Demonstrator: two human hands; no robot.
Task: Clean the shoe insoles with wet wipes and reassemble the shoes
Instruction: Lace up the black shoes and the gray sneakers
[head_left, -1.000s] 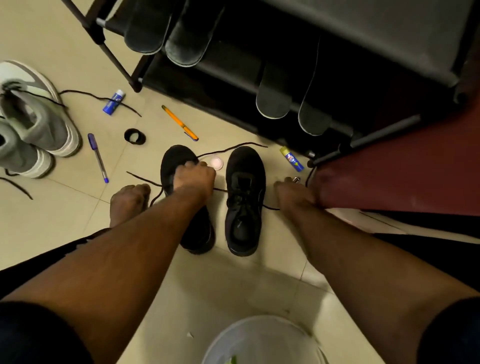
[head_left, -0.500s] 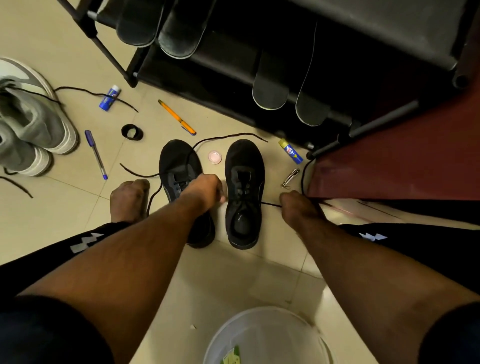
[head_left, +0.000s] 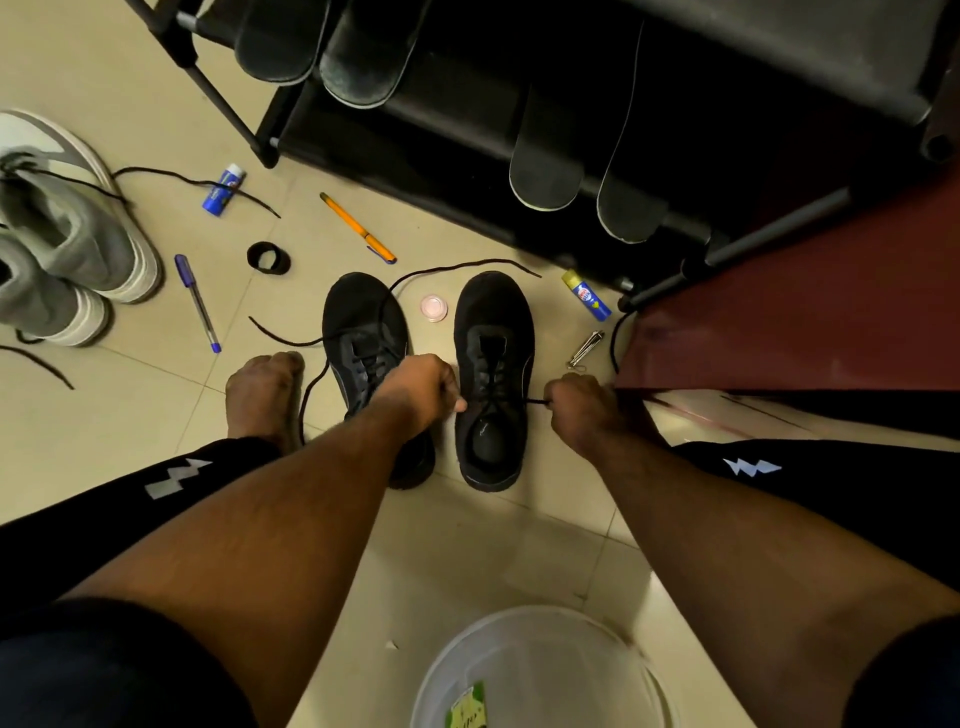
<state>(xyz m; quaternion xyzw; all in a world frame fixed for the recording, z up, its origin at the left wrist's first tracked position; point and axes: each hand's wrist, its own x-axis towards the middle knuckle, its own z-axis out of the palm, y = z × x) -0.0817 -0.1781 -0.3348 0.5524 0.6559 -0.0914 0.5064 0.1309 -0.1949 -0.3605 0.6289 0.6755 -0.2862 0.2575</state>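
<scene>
since the last frame your left hand (head_left: 423, 387) has slid off the left shoe to the right shoe (head_left: 493, 379) on the floor. both hands' fingers pinch its lace (head_left: 535, 401), right hand (head_left: 587, 410) opposite. it's thin and limp, so grip near the eyelets.

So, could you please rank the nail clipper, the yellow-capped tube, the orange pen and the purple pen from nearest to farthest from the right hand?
From the right hand:
1. Nail clipper, just beyond it.
2. Yellow-capped tube, farther ahead, by the rack.
3. Orange pen, ahead, to the left.
4. Purple pen, far left.
</scene>
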